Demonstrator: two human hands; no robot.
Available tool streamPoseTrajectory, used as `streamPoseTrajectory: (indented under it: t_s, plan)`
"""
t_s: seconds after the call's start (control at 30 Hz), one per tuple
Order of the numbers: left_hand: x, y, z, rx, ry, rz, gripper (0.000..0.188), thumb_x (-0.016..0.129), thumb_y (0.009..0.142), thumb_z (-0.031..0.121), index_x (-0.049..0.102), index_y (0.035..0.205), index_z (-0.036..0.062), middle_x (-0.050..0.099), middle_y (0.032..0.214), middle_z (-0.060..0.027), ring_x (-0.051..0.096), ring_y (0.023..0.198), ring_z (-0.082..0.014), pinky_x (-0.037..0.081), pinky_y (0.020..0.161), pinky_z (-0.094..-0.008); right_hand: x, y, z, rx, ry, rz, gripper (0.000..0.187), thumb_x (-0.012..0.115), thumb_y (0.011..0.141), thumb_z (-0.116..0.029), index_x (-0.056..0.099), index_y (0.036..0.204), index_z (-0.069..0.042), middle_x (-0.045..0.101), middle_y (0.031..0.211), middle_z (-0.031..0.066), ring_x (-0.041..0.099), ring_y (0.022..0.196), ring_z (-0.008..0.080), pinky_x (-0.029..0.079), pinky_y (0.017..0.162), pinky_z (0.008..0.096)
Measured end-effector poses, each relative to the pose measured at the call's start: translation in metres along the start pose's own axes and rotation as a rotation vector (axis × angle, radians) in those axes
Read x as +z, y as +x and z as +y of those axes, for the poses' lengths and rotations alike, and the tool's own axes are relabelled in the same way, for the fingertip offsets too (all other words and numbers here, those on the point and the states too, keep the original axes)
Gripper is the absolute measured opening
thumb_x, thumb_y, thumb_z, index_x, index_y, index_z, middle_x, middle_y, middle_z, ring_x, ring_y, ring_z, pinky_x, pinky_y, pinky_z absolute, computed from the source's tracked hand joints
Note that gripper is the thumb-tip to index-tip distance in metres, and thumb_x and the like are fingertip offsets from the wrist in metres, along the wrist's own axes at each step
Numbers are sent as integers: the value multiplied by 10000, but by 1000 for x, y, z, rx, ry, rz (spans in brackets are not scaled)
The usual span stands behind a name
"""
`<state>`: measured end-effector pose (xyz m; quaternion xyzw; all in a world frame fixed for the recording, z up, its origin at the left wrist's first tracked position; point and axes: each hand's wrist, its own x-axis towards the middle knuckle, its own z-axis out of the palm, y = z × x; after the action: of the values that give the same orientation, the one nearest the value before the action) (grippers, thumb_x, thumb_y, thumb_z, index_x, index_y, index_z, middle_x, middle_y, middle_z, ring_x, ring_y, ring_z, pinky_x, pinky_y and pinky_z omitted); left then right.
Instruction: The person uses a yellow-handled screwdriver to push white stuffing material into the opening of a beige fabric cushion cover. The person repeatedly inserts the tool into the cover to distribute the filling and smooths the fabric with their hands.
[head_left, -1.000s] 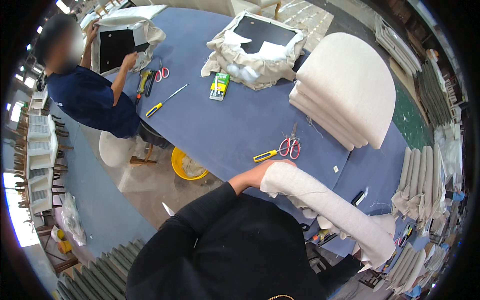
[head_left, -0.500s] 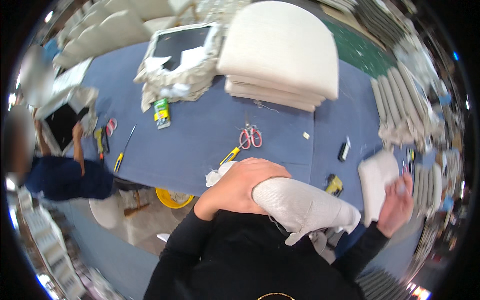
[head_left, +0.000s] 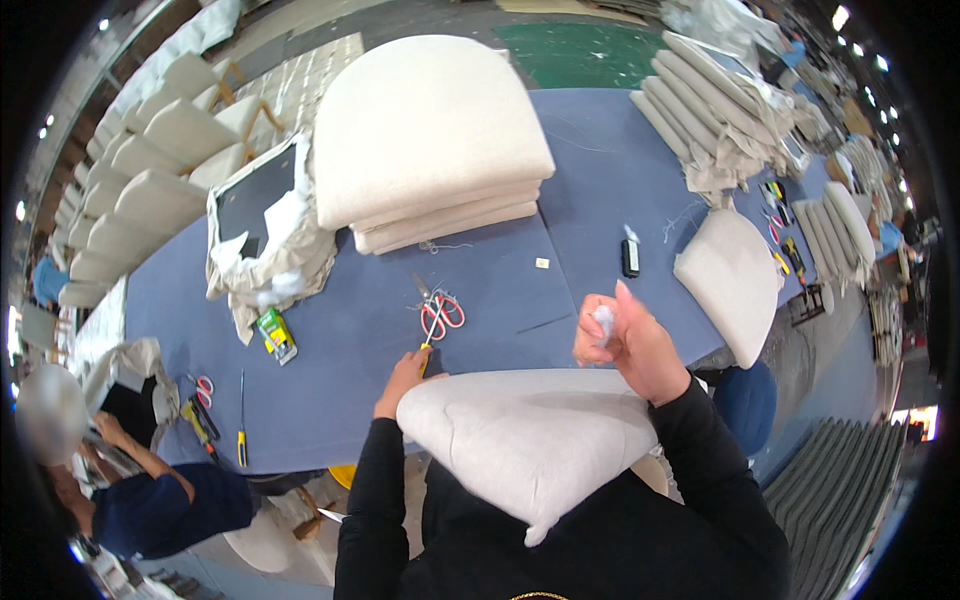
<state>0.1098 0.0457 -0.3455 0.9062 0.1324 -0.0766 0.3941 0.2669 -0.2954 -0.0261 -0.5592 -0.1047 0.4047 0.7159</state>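
My left hand (head_left: pixel 404 382) is at the table's front edge, its fingers closed around the yellow handle of a screwdriver (head_left: pixel 427 348). The shaft points away, over a pair of red-handled scissors (head_left: pixel 442 312). My right hand (head_left: pixel 645 350) is raised above the table edge, fingers curled, with a tuft of white stuffing (head_left: pixel 603 322) pinched in it. A pale fabric-covered cushion (head_left: pixel 530 430) rests against my body between both forearms, one seamed corner pointing toward me.
Stacked cream seat cushions (head_left: pixel 430 140) stand at the back of the blue table (head_left: pixel 350 400). Another cushion (head_left: pixel 735 280) lies at the right, near a black object (head_left: pixel 630 258). A green-yellow packet (head_left: pixel 275 336) lies left. A co-worker (head_left: pixel 170 500) handles a covered panel at far left.
My left hand has left the cushion and taken hold of the screwdriver. The cushion has turned in front of me. My right hand has come inward with the stuffing; the view has swung right.
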Motion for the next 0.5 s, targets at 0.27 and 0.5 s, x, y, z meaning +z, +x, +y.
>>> streamPoseTrajectory:
  t_s: [0.27,0.5]
  plan:
    - [24,6,2,-111,194,133,662,781,838,22,589,1468,95,677,1239,-225,669,1130,-468,549,970,-546,-3,-14,0,-55,203,14,360,464,1152,-300,616,1336,-30,560,924,15,531,866,140,472,890,324]
    - [-50,-10,-42,-315,-154,78,228,745,833,60,755,1061,49,713,809,-86,697,747,-253,548,688,-405,-5,-14,1,-121,43,69,576,723,1052,-122,477,1569,-61,760,1115,78,687,1064,139,507,993,304]
